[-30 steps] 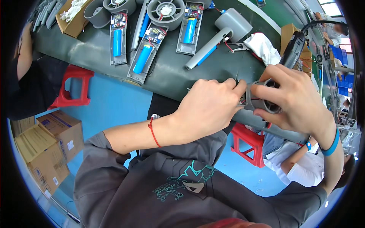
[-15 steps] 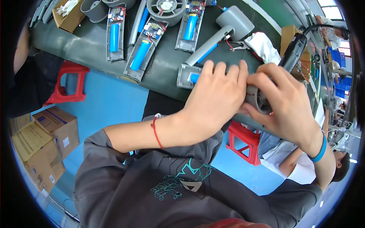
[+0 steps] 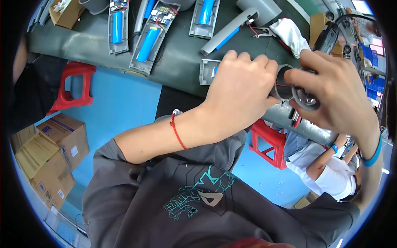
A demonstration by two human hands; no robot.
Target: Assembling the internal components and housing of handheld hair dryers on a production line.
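Seemingly round and hollow, the grey housing (image 3: 289,89) sits clenched between left hand (image 3: 244,93) and right hand (image 3: 331,93) fingers.

A: The grey ring housing (image 3: 284,84) held between the hands looks like moulded plastic, matt and smooth. What covers the bench (image 3: 178,62)?

B: A dark grey-green mat, dull and faintly textured. The open grey handle shells (image 3: 148,39) on it are matt plastic; the blue cylindrical cells (image 3: 145,43) inside them have a glossy film wrap.

A: And the white cloth (image 3: 290,34)?

B: Soft woven fabric, creased. The red stool (image 3: 69,84) is glossy hard plastic, and the brown boxes (image 3: 49,157) are plain matt corrugated cardboard.

A: The wrist items?

B: The red cord (image 3: 178,132) is thin thread; the blue band (image 3: 374,155) looks like smooth rubber.
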